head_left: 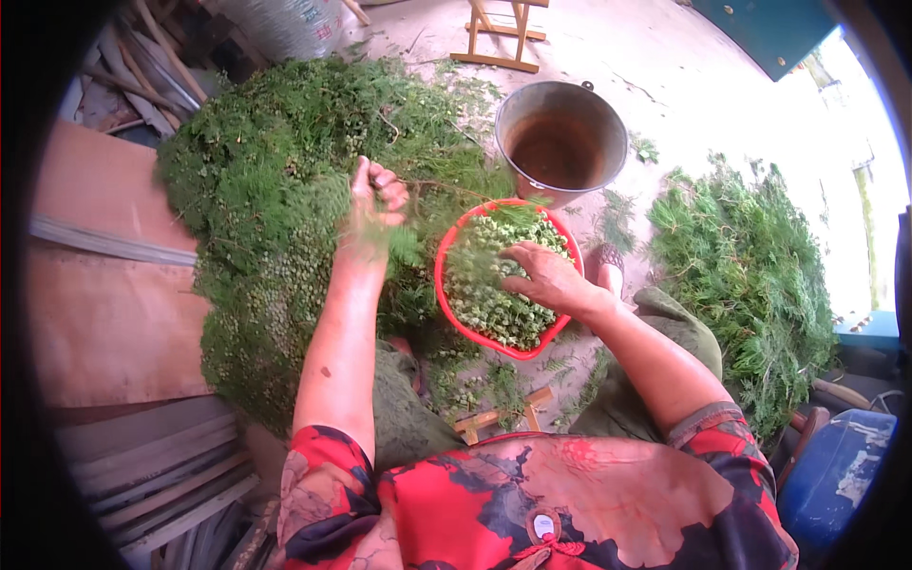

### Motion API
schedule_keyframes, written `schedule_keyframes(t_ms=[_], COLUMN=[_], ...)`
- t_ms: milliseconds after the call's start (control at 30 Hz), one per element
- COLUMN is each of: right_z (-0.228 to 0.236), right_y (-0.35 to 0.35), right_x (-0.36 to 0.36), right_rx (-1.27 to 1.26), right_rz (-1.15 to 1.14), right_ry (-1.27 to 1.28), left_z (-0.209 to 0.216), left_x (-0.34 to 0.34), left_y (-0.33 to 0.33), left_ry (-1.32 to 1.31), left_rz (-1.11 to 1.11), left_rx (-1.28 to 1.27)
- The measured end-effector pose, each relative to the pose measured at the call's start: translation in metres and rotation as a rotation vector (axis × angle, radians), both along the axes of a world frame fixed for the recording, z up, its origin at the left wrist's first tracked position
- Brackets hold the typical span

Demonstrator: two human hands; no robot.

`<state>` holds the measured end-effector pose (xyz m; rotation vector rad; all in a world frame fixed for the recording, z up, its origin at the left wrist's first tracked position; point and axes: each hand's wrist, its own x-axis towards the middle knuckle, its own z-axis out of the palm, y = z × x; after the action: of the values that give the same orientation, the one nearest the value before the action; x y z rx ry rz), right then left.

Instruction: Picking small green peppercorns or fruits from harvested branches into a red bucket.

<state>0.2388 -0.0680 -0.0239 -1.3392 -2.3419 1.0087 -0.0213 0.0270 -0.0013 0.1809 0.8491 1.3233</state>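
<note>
My left hand (378, 195) is raised over a large heap of green conifer-like cuttings (256, 275), closed around a leafy sprig (406, 245) whose feathery green hangs blurred beside my wrist. Below and to the right stands a red plastic basin (521, 352), filled with small pale-green cones or seed pods (489, 309). My right hand (551, 278) hovers over these pods from the right side, thumb and fingers apart, and nothing shows between them. Some green foliage lies across the basin's far edge.
A metal bucket (532, 112) with a rusty-brown inside stands just behind the basin. Another pile of green branches (746, 275) lies at right. A small wooden stool (494, 62) stands at the back, boards (123, 323) lie at left, and a blue container (836, 484) sits lower right.
</note>
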Motion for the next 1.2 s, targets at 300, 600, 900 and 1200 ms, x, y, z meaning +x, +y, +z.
schedule_keyframes(t_ms=[300, 600, 900, 1200], right_z=[0.028, 0.056, 0.043, 0.025], right_y=[0.006, 0.012, -0.001, 0.009], right_x=[-0.050, -0.020, -0.015, -0.042], right_rx=[-0.799, -0.816, -0.990, -0.536], right_rz=[-0.277, -0.342, -0.294, -0.392], right_ry=[0.990, 0.623, 0.788, 0.705], left_z=[-0.004, -0.002, 0.018, 0.023], left_x=[0.058, 0.048, 0.043, 0.092], left_y=[-0.033, -0.034, -0.032, -0.059], left_ry=[-0.126, 0.008, -0.015, 0.040], left_rz=[-0.164, -0.133, -0.008, -0.276], left_rx=[-0.028, -0.007, 0.090, 0.101])
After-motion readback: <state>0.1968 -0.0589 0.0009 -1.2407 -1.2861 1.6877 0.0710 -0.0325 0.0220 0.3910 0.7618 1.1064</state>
